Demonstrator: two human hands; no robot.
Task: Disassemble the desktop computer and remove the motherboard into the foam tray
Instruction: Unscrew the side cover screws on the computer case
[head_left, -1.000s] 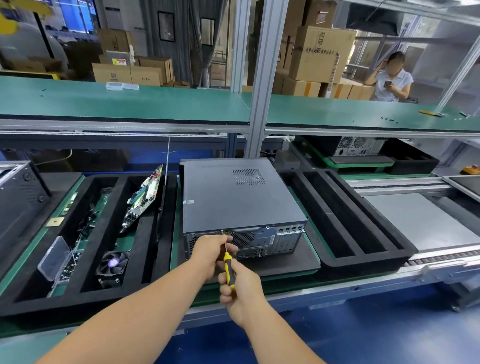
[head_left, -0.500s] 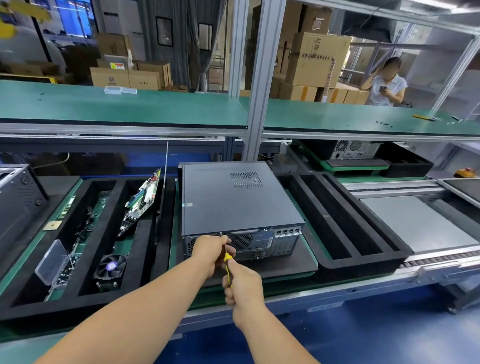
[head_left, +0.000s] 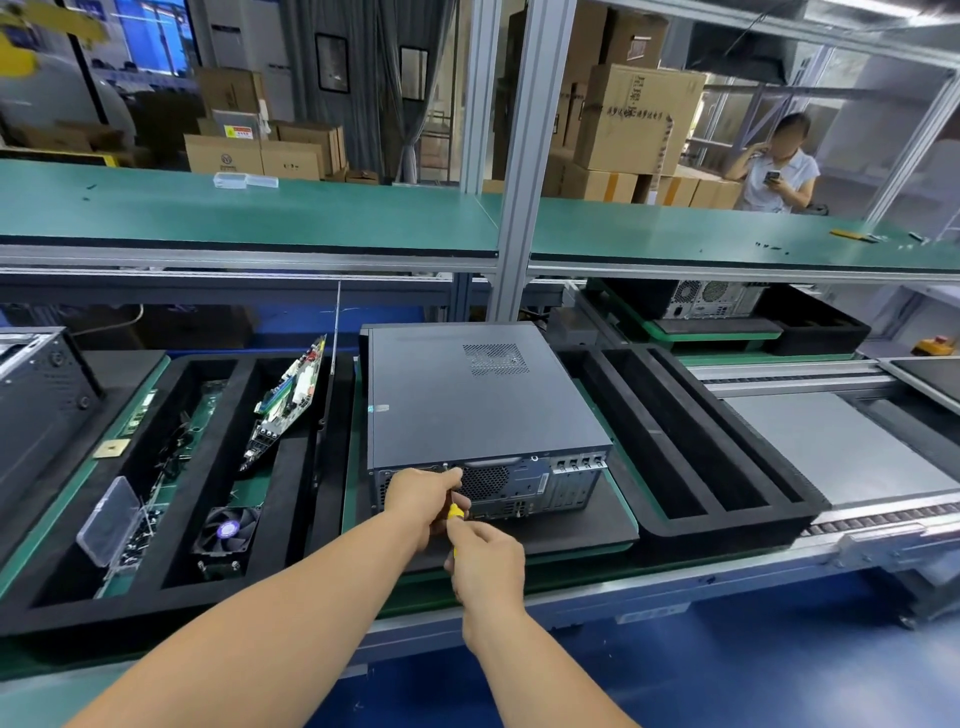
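Green worktop (head_left: 249, 218) in a box-stacked warehouse — right hand (head_left: 488, 564) pinches a yellow screwdriver (head_left: 455, 514), left hand (head_left: 423, 501) curled against the computer (head_left: 478, 400) rear.

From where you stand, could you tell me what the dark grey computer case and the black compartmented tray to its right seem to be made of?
The dark grey computer case looks like painted sheet metal: flat matte panels, crisp folded edges, a punched vent grid. The black compartmented tray looks like dense foam: thick walls, dull lightless surface, slightly fuzzy edges. Neither can be confirmed by sight alone.
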